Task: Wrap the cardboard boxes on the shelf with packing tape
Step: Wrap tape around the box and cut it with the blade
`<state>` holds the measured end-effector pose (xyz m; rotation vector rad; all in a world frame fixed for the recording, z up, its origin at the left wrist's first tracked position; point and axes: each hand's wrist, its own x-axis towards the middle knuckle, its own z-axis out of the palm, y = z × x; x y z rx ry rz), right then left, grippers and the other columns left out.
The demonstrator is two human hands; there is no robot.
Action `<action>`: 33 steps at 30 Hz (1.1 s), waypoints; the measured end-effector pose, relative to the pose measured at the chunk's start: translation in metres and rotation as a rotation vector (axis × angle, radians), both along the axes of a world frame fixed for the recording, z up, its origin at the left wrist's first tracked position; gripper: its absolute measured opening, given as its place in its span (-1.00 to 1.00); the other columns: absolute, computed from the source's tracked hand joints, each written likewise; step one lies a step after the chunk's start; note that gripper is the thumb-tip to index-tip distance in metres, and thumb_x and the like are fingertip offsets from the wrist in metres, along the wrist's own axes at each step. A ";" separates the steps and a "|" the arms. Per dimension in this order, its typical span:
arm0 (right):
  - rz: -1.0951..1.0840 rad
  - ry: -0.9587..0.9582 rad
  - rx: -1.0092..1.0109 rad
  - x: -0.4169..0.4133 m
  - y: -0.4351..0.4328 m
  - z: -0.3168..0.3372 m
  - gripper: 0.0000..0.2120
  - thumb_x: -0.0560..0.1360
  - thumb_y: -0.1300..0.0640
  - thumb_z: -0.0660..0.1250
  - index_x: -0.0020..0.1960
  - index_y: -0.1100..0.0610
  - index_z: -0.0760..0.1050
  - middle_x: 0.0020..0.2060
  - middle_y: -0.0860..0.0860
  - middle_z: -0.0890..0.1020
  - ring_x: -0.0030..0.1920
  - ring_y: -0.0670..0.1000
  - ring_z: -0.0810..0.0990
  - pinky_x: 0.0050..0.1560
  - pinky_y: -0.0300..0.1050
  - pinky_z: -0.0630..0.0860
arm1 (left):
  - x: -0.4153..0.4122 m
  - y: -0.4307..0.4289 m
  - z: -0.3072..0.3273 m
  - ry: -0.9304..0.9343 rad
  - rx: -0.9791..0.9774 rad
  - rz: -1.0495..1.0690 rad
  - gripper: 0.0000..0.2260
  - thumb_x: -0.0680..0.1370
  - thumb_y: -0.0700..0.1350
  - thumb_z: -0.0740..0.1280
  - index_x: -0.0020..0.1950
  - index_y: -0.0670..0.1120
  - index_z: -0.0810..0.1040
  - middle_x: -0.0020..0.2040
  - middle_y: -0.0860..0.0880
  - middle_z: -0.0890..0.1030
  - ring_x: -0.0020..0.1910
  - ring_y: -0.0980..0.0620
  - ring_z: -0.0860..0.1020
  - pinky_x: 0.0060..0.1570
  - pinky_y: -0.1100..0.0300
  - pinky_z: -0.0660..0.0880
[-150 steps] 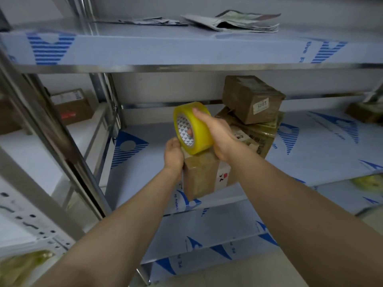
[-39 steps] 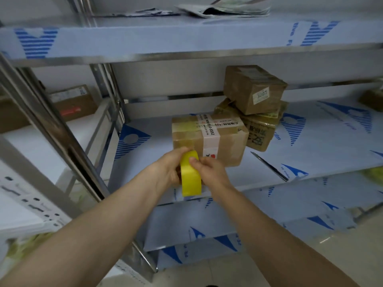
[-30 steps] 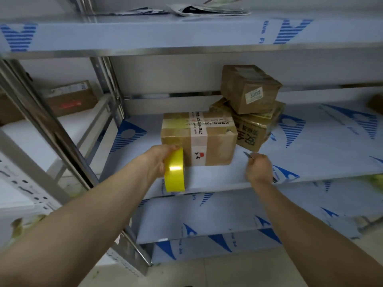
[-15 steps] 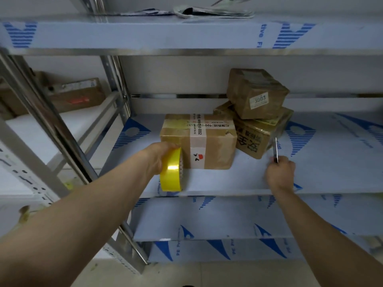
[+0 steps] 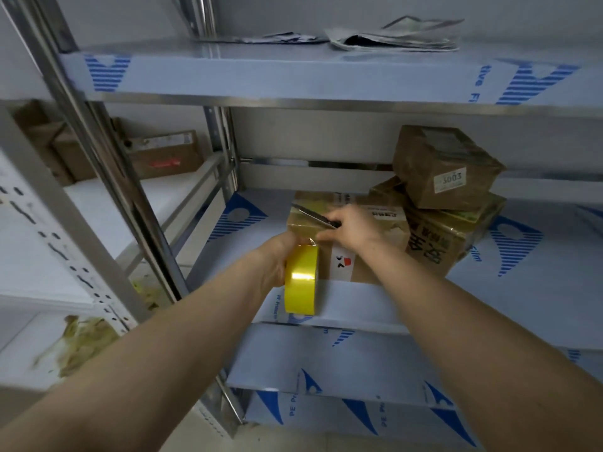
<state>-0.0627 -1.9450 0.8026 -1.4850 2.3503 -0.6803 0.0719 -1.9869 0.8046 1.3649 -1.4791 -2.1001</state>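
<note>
Head view: cardboard box [image 5: 394, 230] lies on the middle shelf [image 5: 538, 272], toward the left half and close to the front edge, long axis running left-right along that edge. White label strip crosses its top and front face.

Left hand [image 5: 277, 256] sits at the front edge, just in front of the box's left front corner. Its grip is clamped on the yellow tape roll [image 5: 301, 278], fingers wrapped round the roll's left side. Roll stands on edge, band facing the camera, hole axis pointing left-right, lower half hanging below the shelf's front lip. A thin glint at the top of the roll leads toward the box; cannot tell if it is a tape strand.

Right hand [image 5: 352, 228] is over the box's top front edge, grip closed round a thin metal blade [image 5: 313, 215]. Blade's long axis points up and left, tip over the box's left top near the back-left. Right thumb is close to the top of the roll.

Two more boxes are stacked at the right, touching the main box: printed box [image 5: 440, 243] below, small box [image 5: 443, 168] with a "3003" sticker on top, turned corner-on. Papers [image 5: 391, 37] lie on the upper shelf [image 5: 293, 76]. Another brown box [image 5: 163, 154] sits on the neighbouring rack at left.
</note>
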 end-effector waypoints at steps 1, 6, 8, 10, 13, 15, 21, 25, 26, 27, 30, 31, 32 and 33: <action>-0.008 0.103 0.018 0.000 -0.002 -0.002 -0.62 0.47 -0.01 0.39 0.26 0.06 0.52 0.28 0.00 0.53 0.26 0.06 0.49 0.20 -0.03 0.41 | -0.002 -0.001 -0.003 0.006 -0.023 0.012 -0.80 0.54 -0.07 0.35 0.08 -0.17 0.51 -0.25 -0.14 0.65 -0.33 -0.06 0.63 -0.35 0.16 0.59; -0.003 0.369 0.025 0.011 -0.001 -0.013 -0.63 0.56 -0.09 0.24 0.32 0.00 0.47 0.29 0.05 0.52 0.23 0.14 0.51 0.12 -0.02 0.49 | -0.010 0.000 -0.021 -0.100 -0.212 0.126 -0.59 0.53 0.01 0.37 0.24 -0.17 0.34 0.03 -0.14 0.48 0.06 -0.13 0.51 0.04 0.06 0.48; -0.010 0.368 0.017 0.011 -0.003 -0.013 -0.62 0.57 -0.08 0.23 0.35 -0.01 0.44 0.32 0.05 0.50 0.26 0.14 0.49 0.15 -0.02 0.48 | -0.011 0.000 -0.025 -0.118 -0.245 0.151 -0.54 0.53 0.00 0.37 0.31 -0.20 0.33 0.03 -0.14 0.46 0.04 -0.13 0.50 0.03 0.07 0.47; -0.025 0.352 0.006 0.009 -0.004 -0.013 -0.60 0.57 -0.08 0.23 0.36 0.00 0.43 0.32 0.05 0.50 0.27 0.14 0.49 0.16 -0.01 0.48 | -0.011 0.001 -0.028 -0.154 -0.237 0.116 -0.56 0.53 -0.01 0.36 0.30 -0.18 0.33 0.00 -0.12 0.46 -0.05 -0.10 0.48 -0.10 0.13 0.46; -0.028 0.308 0.000 0.009 -0.004 -0.015 -0.56 0.56 -0.09 0.24 0.40 0.01 0.40 0.36 0.03 0.46 0.31 0.13 0.46 0.18 -0.02 0.45 | -0.007 0.007 -0.031 -0.202 -0.212 0.073 -0.56 0.53 0.03 0.35 0.26 -0.21 0.34 0.04 -0.14 0.53 -0.05 -0.11 0.54 -0.16 0.12 0.50; -0.041 0.294 -0.003 0.007 -0.004 -0.014 -0.56 0.56 -0.08 0.25 0.40 0.01 0.39 0.38 0.02 0.44 0.33 0.12 0.44 0.19 -0.02 0.42 | -0.009 0.006 -0.033 -0.186 -0.203 0.080 -0.50 0.53 0.04 0.33 0.33 -0.24 0.32 0.15 -0.21 0.54 0.02 -0.16 0.56 -0.18 0.10 0.54; -0.035 -0.191 -0.179 0.006 0.007 -0.002 -0.45 0.45 -0.21 0.34 0.37 -0.04 0.42 0.40 0.01 0.38 0.36 0.04 0.38 0.25 -0.10 0.35 | -0.003 0.001 -0.024 -0.106 -0.172 0.080 -0.73 0.65 -0.10 0.15 0.25 -0.25 0.42 -0.17 -0.12 0.51 -0.22 -0.06 0.52 -0.26 0.15 0.50; 0.038 0.004 -0.334 0.002 0.027 0.008 -0.68 0.59 -0.07 0.20 0.28 -0.01 0.52 0.19 -0.03 0.55 0.21 -0.01 0.49 0.12 -0.11 0.41 | -0.004 0.004 -0.019 -0.105 -0.190 0.066 -0.84 0.67 -0.09 0.12 0.07 -0.18 0.37 -0.23 -0.11 0.48 -0.32 -0.01 0.48 -0.53 0.23 0.46; 0.061 0.061 -0.291 0.000 0.031 0.010 -0.72 0.60 -0.04 0.19 0.24 -0.02 0.53 0.07 -0.07 0.60 0.11 -0.02 0.53 0.06 -0.06 0.47 | -0.004 0.005 -0.018 -0.105 -0.192 0.067 -0.86 0.67 -0.10 0.11 0.05 -0.17 0.35 -0.25 -0.10 0.46 -0.35 0.00 0.47 -0.58 0.25 0.44; 0.073 0.120 -0.232 -0.001 0.035 0.014 -0.76 0.60 -0.03 0.18 0.19 -0.04 0.53 -0.02 -0.10 0.63 0.04 -0.02 0.56 0.00 -0.03 0.50 | -0.003 0.005 -0.017 -0.103 -0.190 0.064 -0.86 0.67 -0.11 0.11 0.03 -0.17 0.34 -0.26 -0.10 0.46 -0.36 0.01 0.46 -0.62 0.27 0.42; 0.080 0.435 -0.033 -0.003 0.041 0.018 -0.77 0.63 -0.01 0.11 0.17 -0.04 0.50 -0.02 -0.05 0.63 0.01 0.03 0.56 -0.18 -0.10 0.46 | -0.002 0.006 -0.015 -0.095 -0.178 0.066 -0.79 0.67 -0.13 0.10 -0.13 -0.18 0.34 -0.29 -0.10 0.45 -0.38 0.00 0.45 -0.68 0.32 0.39; 0.081 0.537 0.001 -0.002 0.042 0.019 -0.75 0.64 -0.01 0.10 0.18 -0.04 0.50 0.01 -0.03 0.62 0.02 0.05 0.56 -0.21 -0.11 0.43 | -0.002 0.006 -0.014 -0.098 -0.171 0.064 -0.79 0.67 -0.13 0.10 -0.14 -0.17 0.33 -0.29 -0.10 0.45 -0.38 0.00 0.46 -0.64 0.29 0.41; 0.087 0.618 0.023 0.000 0.042 0.018 -0.75 0.64 0.01 0.09 0.18 -0.04 0.51 0.02 -0.01 0.62 0.01 0.06 0.56 -0.22 -0.11 0.41 | -0.002 0.006 -0.013 -0.105 -0.168 0.061 -0.80 0.67 -0.12 0.10 -0.12 -0.16 0.33 -0.28 -0.10 0.45 -0.37 0.01 0.46 -0.57 0.24 0.43; 0.094 0.681 0.043 0.002 0.041 0.017 -0.77 0.64 0.03 0.10 0.17 -0.04 0.51 0.00 -0.01 0.61 -0.01 0.06 0.56 -0.24 -0.12 0.41 | -0.003 0.006 -0.013 -0.112 -0.170 0.061 -0.81 0.67 -0.11 0.10 -0.10 -0.15 0.33 -0.27 -0.09 0.45 -0.36 0.01 0.46 -0.50 0.19 0.43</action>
